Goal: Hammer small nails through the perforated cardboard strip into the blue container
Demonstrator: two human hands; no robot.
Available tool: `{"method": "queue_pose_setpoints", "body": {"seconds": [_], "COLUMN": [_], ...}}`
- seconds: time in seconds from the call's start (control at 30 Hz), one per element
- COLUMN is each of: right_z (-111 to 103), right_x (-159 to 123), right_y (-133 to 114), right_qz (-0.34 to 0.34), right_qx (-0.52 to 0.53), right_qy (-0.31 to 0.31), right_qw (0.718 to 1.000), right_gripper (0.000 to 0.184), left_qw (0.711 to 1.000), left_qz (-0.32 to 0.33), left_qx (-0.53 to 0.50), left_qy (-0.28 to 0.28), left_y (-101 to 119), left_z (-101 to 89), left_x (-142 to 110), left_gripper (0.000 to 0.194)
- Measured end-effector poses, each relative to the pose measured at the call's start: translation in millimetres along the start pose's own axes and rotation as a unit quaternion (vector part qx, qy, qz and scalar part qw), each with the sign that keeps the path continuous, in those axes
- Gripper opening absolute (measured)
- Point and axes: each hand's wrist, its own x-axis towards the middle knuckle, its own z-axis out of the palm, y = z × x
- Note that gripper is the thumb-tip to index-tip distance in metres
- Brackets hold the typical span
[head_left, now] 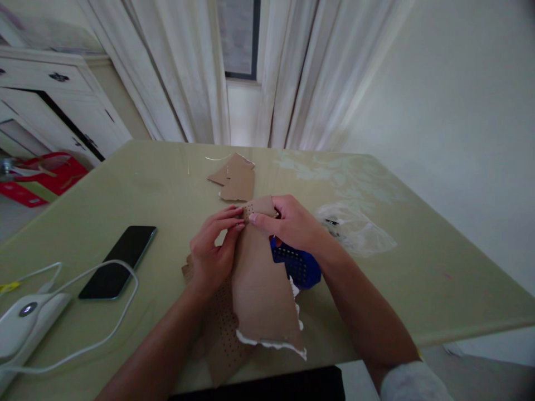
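A torn piece of brown cardboard with ragged white edges hangs toward me from both my hands. Its far end is folded over and shows rows of small holes. My left hand pinches the left side of that holed end between thumb and fingers. From the right, my right hand grips the same end, thumb on top and fingers hidden beneath. Under the cardboard lies a second holed cardboard piece. A blue perforated object shows below my right hand, partly covered, so its kind is unclear.
Torn cardboard scraps lie farther back on the pale green table. At the right is a clear plastic bag with small dark items. A phone, a white power bank and its cable are at the left.
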Motion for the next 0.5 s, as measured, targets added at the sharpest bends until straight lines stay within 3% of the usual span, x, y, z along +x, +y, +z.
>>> {"method": "queue_pose_setpoints", "body": {"seconds": [0.13,0.27,0.37,0.43,0.5], "right_z": [2,2,0,-2,-4], "right_x": [1,0,-1,-1,-2], "right_y": [1,-1,-1,-1,-1], "right_qz": [0.003,0.014,0.029,0.036,0.031], "right_qx": [-0.023,-0.038,-0.016,-0.006,0.000], "right_qy": [0.008,0.019,0.015,0.015,0.019], "right_qw": [1.000,0.999,0.999,0.999,0.999], "right_gripper": [0.031,0.030,0.029,0.030,0.030], "left_qw": [0.999,0.990,0.986,0.980,0.945], "left_qz": [-0.030,-0.063,-0.109,-0.175,-0.245], "left_qx": [-0.034,-0.104,-0.058,0.055,0.208], "left_qy": [-0.004,0.068,0.111,0.073,-0.062], "left_y": [-1,0,-11,-24,-39], "left_z": [2.3,6.0,-5.0,-21.1,-39.2], "left_x": [-8,-3,12,23,31], "left_gripper": [0.008,0.005,0.014,0.018,0.018]}}
